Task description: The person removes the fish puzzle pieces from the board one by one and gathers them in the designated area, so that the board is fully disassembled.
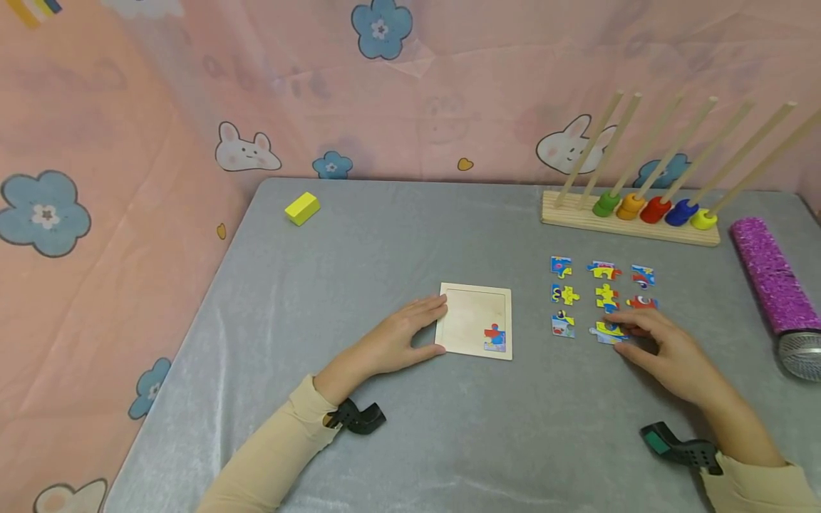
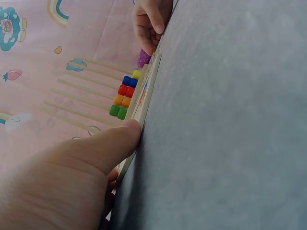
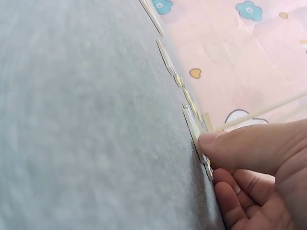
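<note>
My left hand (image 1: 400, 335) rests at the left edge of a square wooden puzzle board (image 1: 468, 313), fingers and thumb fairly straight. In the left wrist view its thumb (image 2: 120, 139) lies on the board's rim. One red, blue and lilac jigsaw piece (image 1: 494, 338) sits in the board's lower right corner. To the right, my right hand (image 1: 667, 349) pinches a yellow and grey jigsaw piece (image 1: 606, 333) low over the cloth, thumb at its near edge. The right wrist view shows the thumb (image 3: 225, 143) against the piece, with other fingers curled below.
Several more jigsaw pieces (image 1: 561, 267) lie in rows behind and beside my right hand. A wooden peg stand (image 1: 631, 226) with coloured beads stands at the back right, near a purple glittery microphone (image 1: 772, 274). A yellow block (image 1: 302, 209) lies at the back left of the grey cloth.
</note>
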Available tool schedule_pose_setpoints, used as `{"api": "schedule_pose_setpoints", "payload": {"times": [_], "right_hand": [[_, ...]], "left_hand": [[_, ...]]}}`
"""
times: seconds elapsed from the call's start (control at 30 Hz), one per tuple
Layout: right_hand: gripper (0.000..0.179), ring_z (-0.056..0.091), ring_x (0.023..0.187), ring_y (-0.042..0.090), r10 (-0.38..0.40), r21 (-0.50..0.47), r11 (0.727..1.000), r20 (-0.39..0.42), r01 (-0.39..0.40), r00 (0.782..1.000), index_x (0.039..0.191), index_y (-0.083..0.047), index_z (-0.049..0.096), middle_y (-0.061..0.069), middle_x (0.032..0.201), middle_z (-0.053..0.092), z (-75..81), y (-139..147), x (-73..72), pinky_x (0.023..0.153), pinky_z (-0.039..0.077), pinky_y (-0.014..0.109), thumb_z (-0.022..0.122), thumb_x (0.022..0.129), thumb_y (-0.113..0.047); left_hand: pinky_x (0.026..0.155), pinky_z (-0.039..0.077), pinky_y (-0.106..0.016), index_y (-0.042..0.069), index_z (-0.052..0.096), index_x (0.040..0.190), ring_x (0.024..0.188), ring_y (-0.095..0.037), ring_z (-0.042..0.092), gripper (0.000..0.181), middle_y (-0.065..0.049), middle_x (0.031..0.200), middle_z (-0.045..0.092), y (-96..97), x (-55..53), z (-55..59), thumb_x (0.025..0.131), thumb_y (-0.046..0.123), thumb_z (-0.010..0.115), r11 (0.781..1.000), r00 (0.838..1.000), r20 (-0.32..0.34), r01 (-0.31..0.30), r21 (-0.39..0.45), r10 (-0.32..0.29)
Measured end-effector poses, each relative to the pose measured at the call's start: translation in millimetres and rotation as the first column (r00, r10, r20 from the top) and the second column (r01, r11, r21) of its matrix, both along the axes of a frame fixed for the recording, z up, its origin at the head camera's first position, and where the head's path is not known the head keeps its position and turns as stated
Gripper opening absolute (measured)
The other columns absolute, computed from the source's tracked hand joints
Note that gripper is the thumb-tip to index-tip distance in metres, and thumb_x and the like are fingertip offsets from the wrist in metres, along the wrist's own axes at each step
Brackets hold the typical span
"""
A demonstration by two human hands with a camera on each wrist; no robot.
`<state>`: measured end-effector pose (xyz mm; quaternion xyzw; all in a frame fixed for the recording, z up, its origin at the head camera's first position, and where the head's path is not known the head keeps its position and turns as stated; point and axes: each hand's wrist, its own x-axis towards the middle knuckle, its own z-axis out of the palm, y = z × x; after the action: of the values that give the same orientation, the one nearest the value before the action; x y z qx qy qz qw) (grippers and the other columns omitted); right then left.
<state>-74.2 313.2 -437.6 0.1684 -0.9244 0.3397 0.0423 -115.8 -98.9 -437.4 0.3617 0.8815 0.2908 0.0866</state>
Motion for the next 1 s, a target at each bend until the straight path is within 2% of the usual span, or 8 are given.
{"api": "schedule_pose_setpoints", "payload": {"times": [0.17, 0.47, 0.63, 0.83, 1.0], "right_hand": [[0.036, 0.039, 0.103, -0.018, -0.024, -0.029, 0.999, 0.038, 0.025, 0.999, 0.118, -0.005, 0.062, -0.008, 0.114, 0.054, 2.8, -1, 0.7, 0.083, 0.029, -0.006, 0.07, 0.083, -0.002], [0.041, 0.043, 0.102, -0.021, -0.059, -0.104, 0.993, 0.06, 0.065, 0.996, 0.122, 0.001, 0.058, -0.031, 0.113, 0.047, 8.5, -6, 2.8, 0.084, 0.031, -0.006, 0.07, 0.083, -0.002], [0.045, 0.046, 0.099, -0.02, -0.045, -0.122, 0.991, 0.063, 0.053, 0.997, 0.124, -0.001, 0.057, -0.031, 0.113, 0.049, 16.8, -14, 4.3, 0.084, 0.033, -0.005, 0.072, 0.081, -0.001], [0.047, 0.048, 0.104, -0.018, 0.058, -0.128, 0.99, 0.048, -0.051, 0.997, 0.125, -0.002, 0.057, -0.027, 0.118, 0.052, 25.5, -33, 1.6, 0.089, 0.034, -0.003, 0.072, 0.08, 0.001], [0.048, 0.048, 0.108, -0.016, 0.14, -0.091, 0.987, 0.045, -0.136, 0.989, 0.126, -0.005, 0.057, -0.005, 0.123, 0.059, 29.5, -52, -1.4, 0.09, 0.035, -0.002, 0.073, 0.08, -0.003]], "left_hand": [[0.118, 0.023, -0.034, 0.002, 0.043, 0.141, 0.142, -0.021, 0.029, 0.065, -0.007, 0.152, 0.035, -0.3, -0.3, -0.9, 0.089, 0.032, 0.066, 1.0, 1.0, -0.007, 0.002, 0.001, -0.002], [0.118, 0.023, -0.035, 0.002, 0.043, 0.141, 0.142, -0.021, 0.029, 0.065, -0.007, 0.152, 0.035, -0.3, -0.3, -0.9, 0.089, 0.032, 0.067, 1.0, 1.0, -0.001, 0.002, -0.001, -0.002], [0.118, 0.022, -0.036, 0.002, 0.042, 0.142, 0.143, -0.021, 0.028, 0.066, -0.007, 0.152, 0.034, -0.3, 0.1, -0.3, 0.089, 0.032, 0.066, 1.0, 1.0, 0.01, 0.002, -0.006, -0.001], [0.119, 0.022, -0.035, 0.002, 0.041, 0.143, 0.143, -0.02, 0.027, 0.066, -0.007, 0.153, 0.033, 0.5, -0.8, -1.4, 0.089, 0.033, 0.066, 1.0, 1.0, 0.017, 0.003, -0.013, -0.003], [0.119, 0.021, -0.036, 0.002, 0.041, 0.142, 0.143, -0.021, 0.027, 0.066, -0.007, 0.153, 0.034, 0.4, -0.9, -0.5, 0.089, 0.032, 0.066, 1.0, 1.0, 0.024, 0.001, -0.005, -0.001]]}}
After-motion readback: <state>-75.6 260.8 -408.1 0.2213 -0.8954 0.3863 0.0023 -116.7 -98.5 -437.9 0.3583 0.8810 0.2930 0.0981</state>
